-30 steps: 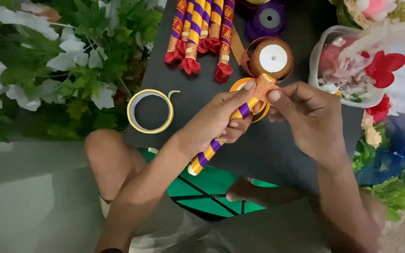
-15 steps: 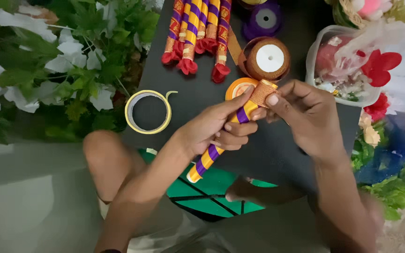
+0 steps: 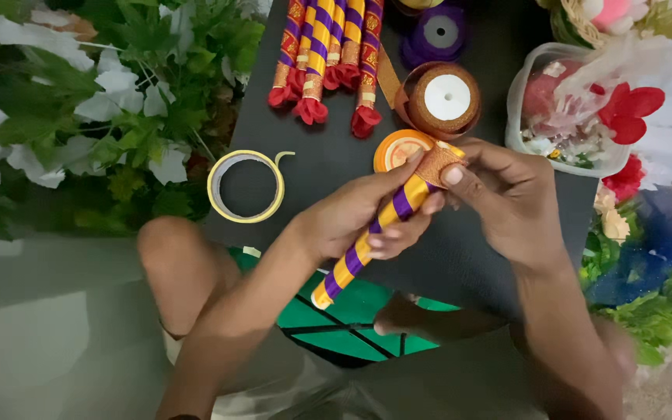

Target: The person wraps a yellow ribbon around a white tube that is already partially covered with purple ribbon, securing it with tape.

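Compared with a second ago, both hands sit a little lower over the black board (image 3: pixel 336 167), and the striped stick (image 3: pixel 375 235) tilts slightly flatter; the left thumb now reaches up along the stick's wrapped end instead of lying below it. The tape ring and spools lie where they were.

The striped stick is wound in slanting bands of yellow and purple, running from its bare lower tip near the board's near edge up to the middle of the board. Its upper end is covered by a band of copper ribbon (image 3: pixel 437 162), just in front of the orange spool (image 3: pixel 396 148).

The left hand (image 3: pixel 363 218) is closed around the stick's upper half, fingers curled beneath, thumb stretched on top and touching the ribbon. The right hand (image 3: pixel 507 198) comes in from the right edge of the board, its thumb and fingertips pinching the ribbon at the stick's end, the rest of the fingers bent.

At the far edge lie finished sticks (image 3: pixel 324 58) with red ends, side by side. Just right of them sit a copper ribbon roll (image 3: pixel 441 101) and a purple spool (image 3: pixel 439 35). A yellow tape ring (image 3: pixel 246 187) lies near the left edge. A clear tub of flowers (image 3: pixel 569 109) stands past the right edge.
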